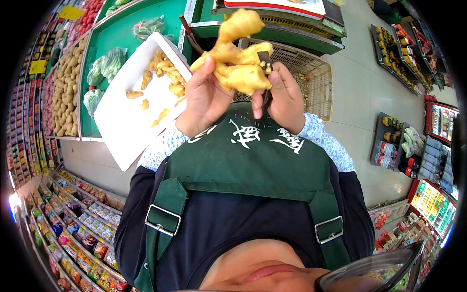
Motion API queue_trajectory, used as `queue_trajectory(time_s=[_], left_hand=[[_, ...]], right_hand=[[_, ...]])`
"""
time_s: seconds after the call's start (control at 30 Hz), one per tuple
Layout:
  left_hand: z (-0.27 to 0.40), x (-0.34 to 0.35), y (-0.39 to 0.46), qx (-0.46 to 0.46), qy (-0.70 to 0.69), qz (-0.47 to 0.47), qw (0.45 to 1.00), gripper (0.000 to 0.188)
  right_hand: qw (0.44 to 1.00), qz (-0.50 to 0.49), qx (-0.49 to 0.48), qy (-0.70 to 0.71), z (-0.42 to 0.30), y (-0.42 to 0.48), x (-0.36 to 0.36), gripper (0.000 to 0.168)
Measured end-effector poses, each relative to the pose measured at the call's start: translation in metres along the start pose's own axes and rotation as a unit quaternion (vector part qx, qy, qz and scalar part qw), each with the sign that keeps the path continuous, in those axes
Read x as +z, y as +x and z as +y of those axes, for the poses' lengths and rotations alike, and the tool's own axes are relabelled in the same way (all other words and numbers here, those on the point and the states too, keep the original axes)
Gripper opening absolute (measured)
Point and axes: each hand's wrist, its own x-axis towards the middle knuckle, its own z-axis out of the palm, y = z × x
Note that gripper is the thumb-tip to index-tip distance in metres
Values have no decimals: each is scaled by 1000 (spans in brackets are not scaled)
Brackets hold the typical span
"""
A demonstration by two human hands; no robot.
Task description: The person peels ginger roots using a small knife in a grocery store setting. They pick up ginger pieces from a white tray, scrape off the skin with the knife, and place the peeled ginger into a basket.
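A large branching piece of fresh ginger root [228, 54] is held up in front of my apron. My left hand [208, 96] grips it from the left, the thumb pressed on a knob. In my right hand [286, 100] is a small dark knife blade [263, 57], its edge against the ginger's right side. Small pale cut bits [267, 67] cling to the blade; the knife's handle is mostly hidden by my fingers. Left of my hands, a white tray [113, 127] carries several loose ginger pieces [166, 69].
Below the ginger stands a beige plastic crate [326, 84] with scraps inside. Green produce bins ahead hold bagged leafy greens [113, 64] and potatoes [67, 87]. Snack shelves [84, 237] line the left rear. Bottles [386, 153] and a tiled floor [359, 91] lie right.
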Motion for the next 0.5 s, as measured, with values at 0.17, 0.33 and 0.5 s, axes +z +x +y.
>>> queue_trajectory(time_s=[0.17, 0.33, 0.5], left_hand=[[5, 6, 4, 32, 0, 13, 999, 54], [1, 5, 5, 5, -32, 16, 999, 53], [2, 7, 6, -4, -52, 36, 998, 54]], right_hand=[[999, 28, -40, 2, -2, 3, -4, 29], [999, 7, -30, 32, -4, 6, 0, 31], [997, -14, -53, 62, -1, 4, -4, 33]])
